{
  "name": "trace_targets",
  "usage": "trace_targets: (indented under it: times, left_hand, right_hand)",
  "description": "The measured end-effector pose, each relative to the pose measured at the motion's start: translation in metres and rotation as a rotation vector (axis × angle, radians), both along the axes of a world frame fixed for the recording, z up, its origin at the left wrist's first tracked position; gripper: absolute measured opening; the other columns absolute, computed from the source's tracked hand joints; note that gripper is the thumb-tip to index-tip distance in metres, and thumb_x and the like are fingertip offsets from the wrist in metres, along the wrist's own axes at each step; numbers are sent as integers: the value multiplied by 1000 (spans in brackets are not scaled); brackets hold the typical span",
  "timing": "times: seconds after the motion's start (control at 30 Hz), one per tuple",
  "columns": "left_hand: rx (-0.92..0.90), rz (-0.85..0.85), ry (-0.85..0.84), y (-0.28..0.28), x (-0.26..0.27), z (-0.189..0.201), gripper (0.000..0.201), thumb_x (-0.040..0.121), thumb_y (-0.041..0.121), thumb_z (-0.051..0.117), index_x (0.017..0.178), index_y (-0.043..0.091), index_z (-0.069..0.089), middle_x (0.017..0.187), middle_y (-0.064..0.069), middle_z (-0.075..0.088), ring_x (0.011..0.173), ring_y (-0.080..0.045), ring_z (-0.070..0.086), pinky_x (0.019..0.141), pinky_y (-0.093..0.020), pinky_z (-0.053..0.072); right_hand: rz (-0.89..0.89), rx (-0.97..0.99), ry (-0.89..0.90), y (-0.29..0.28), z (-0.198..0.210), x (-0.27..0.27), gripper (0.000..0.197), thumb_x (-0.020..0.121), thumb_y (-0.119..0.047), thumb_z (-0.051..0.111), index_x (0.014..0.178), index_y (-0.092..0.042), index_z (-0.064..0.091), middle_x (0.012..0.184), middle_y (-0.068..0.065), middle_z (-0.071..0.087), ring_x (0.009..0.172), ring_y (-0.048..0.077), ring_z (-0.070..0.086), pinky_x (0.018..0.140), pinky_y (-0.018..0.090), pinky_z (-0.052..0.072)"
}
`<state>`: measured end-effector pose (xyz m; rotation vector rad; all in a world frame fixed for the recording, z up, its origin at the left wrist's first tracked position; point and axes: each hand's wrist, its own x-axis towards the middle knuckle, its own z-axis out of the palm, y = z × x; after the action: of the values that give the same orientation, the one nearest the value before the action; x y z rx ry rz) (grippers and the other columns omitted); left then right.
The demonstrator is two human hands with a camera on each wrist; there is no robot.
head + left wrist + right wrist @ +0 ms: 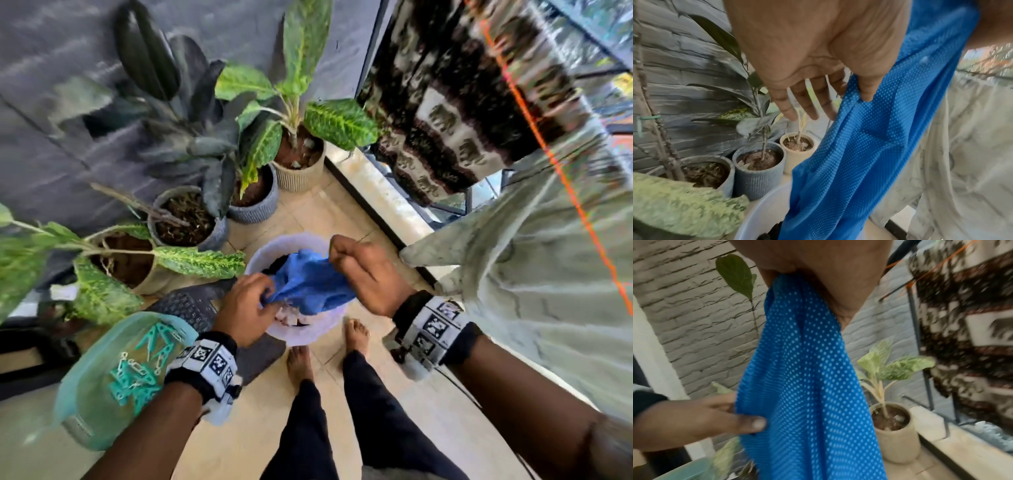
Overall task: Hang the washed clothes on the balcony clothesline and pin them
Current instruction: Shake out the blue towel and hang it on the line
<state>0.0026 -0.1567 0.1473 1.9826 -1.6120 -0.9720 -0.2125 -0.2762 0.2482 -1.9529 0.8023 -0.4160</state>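
1. Tiled balcony floor [346, 219], grey brick-pattern wall [51, 113] behind, row of potted plants [246, 144] along the wall's foot.
2. White basin [270, 251] on the floor just ahead of two bare feet, dark laundry partly visible inside.
3. Blue dotted mesh garment [310, 286] lifted partly out of the basin, its lower end trailing down into it.
4. Right hand [366, 274] clenched around a bunched upper edge of the garment, above the basin's far right rim.
5. Left hand [245, 308] pinching a lower edge between thumb and index finger at the near left rim; other fingers [805, 104] extended loosely.
6. Teal bag [102, 380] beside the left forearm, teal and white clothespins [137, 370] inside.
7. Orange clothesline [534, 130] running along the right, already carrying a brown-and-cream patterned cloth [455, 113] and a pale garment [548, 274].
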Motion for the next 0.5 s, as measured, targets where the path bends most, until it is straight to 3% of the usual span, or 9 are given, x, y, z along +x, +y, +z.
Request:
trace_targets:
  times: [0.07, 0.13, 0.17, 0.23, 0.33, 0.4, 0.5]
  left_hand:
    - [-42, -89, 96, -4, -6, 26, 34, 77, 37, 49, 87, 8, 65, 94, -13, 66, 94, -20, 55, 80, -35, 41]
    - [-7, -93, 172, -12, -8, 54, 20, 78, 43, 49, 85, 28, 61, 79, 4, 67, 75, -4, 54, 70, -31, 43]
    - [21, -76, 188, -18, -7, 64, 16, 78, 47, 49, 82, 33, 54, 69, 6, 61, 66, -4, 51, 62, -30, 40]
    - [-12, -94, 161, -24, -6, 84, 22, 78, 53, 46, 79, 31, 43, 61, 2, 47, 59, -8, 44, 59, -35, 36]
    - [-144, -181, 25, -31, -4, 118, 34, 85, 57, 47, 79, 25, 35, 61, 4, 38, 57, -13, 38, 59, -40, 37]
    - [-190, -201, -30, -35, -3, 142, 43, 82, 64, 53, 82, 24, 37, 60, 4, 38, 55, -12, 41, 56, -37, 36]
    - [-83, -248, -78, -34, 5, 161, 57, 67, 72, 70, 95, 30, 43, 70, 6, 53, 65, -16, 53, 62, -35, 42]
  right_hand:
    - [-30, -45, 66, -4, 11, -18, 24, 95, -21, 42, 74, -31, 38, 62, -6, 44, 61, 16, 45, 61, 33, 39]
    - [-44, -96, 143, -7, 21, -33, 24, 95, -39, 49, 77, -24, 43, 62, -3, 49, 61, 20, 47, 61, 39, 41]
    - [-30, -126, 199, -10, 24, -40, 30, 93, -51, 52, 81, -24, 45, 64, -2, 51, 62, 20, 49, 61, 39, 42]
    - [70, -174, 351, -15, 31, -56, 39, 85, -66, 56, 94, -29, 50, 73, 0, 59, 70, 21, 55, 66, 36, 46]
    - [276, -300, 666, -19, 42, -71, 42, 84, -63, 61, 106, -27, 62, 90, 2, 66, 87, 25, 60, 74, 27, 43]
    - [282, -320, 799, -21, 52, -74, 41, 90, -57, 58, 98, -18, 64, 86, 5, 61, 88, 28, 58, 73, 27, 41]
    - [114, -331, 699, -27, 67, -79, 51, 87, -66, 53, 74, -17, 49, 67, 2, 47, 71, 27, 47, 65, 29, 36]
